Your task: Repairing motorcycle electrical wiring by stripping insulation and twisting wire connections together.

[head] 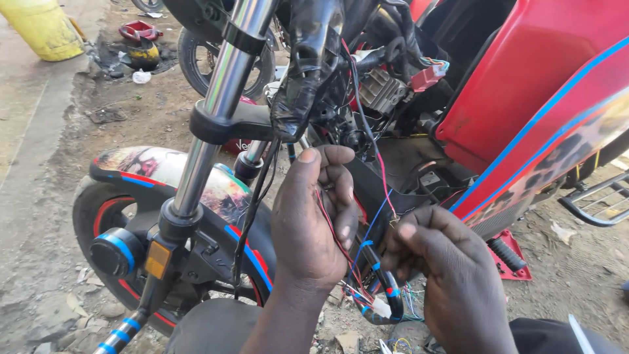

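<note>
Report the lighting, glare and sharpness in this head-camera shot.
Head view: hard sunlight, with bright glare streaking down the chrome fork tube and shine on the red fairing; the wiring bay behind the thin wires sits in deep shadow; the left hand and right hand are sharp, the yellow drum slightly soft; the frame edges bow a little.

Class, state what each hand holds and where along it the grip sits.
The left hand pinches thin red wires mid-length; the right hand pinches a wire's bare end at its fingertips.
</note>
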